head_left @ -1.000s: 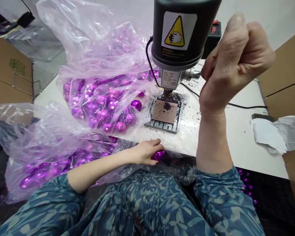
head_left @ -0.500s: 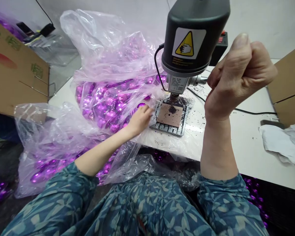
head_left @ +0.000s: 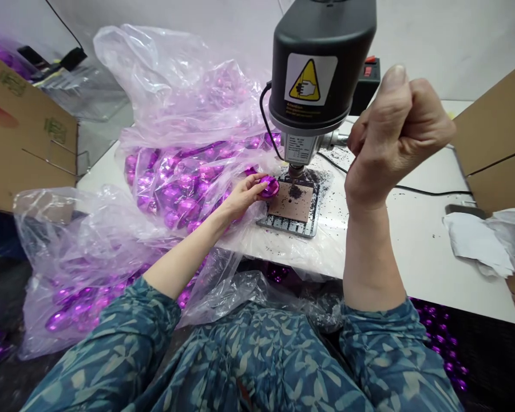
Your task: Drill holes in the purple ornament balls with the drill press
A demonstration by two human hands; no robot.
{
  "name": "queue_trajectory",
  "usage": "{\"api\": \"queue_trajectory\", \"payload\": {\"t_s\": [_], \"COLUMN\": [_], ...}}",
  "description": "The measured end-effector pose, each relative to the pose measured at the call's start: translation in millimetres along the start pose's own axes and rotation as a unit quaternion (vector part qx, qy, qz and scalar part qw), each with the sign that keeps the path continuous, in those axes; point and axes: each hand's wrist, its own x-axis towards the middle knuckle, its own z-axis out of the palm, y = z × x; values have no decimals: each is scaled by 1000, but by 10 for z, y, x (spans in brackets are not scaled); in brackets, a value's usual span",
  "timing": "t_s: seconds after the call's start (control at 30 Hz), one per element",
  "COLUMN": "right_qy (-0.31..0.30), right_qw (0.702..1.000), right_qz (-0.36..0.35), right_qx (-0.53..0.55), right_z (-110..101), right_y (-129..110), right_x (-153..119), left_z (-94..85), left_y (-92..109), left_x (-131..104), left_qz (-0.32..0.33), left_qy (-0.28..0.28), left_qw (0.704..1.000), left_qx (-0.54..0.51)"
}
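A shiny purple faceted ball [head_left: 269, 187] is pinched in the fingertips of my left hand [head_left: 245, 196], at the left edge of a brown board [head_left: 298, 209]. The board lies on the metal base plate [head_left: 292, 227] of a black machine [head_left: 317, 68] with a yellow warning label. Dark shavings and a small hole show on the board. My right hand [head_left: 399, 134] is closed in a fist around the machine's side lever [head_left: 338, 139]; most of the lever's grip is hidden in the fingers.
Clear bags of purple balls [head_left: 175, 177] cover the left side of the white table [head_left: 416, 240]. Cardboard boxes [head_left: 30, 131] stand at far left and right. A black cable [head_left: 433, 193] crosses toward white paper [head_left: 476, 243]. Dark shavings are scattered round the base.
My left hand has come out of the bag's edge with a purple ball and moved to the board. The whole view has shifted slightly; my right hand keeps its hold on the lever.
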Motion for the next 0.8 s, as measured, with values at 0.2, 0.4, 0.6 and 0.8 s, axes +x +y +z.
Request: {"api": "queue_trajectory", "payload": {"t_s": [0.2,0.4,0.6,0.8], "right_qy": [-12,-19,-13,-5], "right_qw": [999,999,999,1000], "right_qz": [11,30,14,14], "right_qx": [-35,-35,-49,-20], "right_z": [-22,-36,-38,-25], "right_y": [-35,16,-9,-73], "right_x": [-12,-30,-30,-42], "left_z": [171,283,386,500], "left_y": [-189,-248,-283,-323], "left_x": [137,195,166,116], "left_qz": [34,44,107,159], "left_qy": [-8,-39,-26,-4], "left_qw": [999,998,981,954], "left_qx": [20,38,158,254]}}
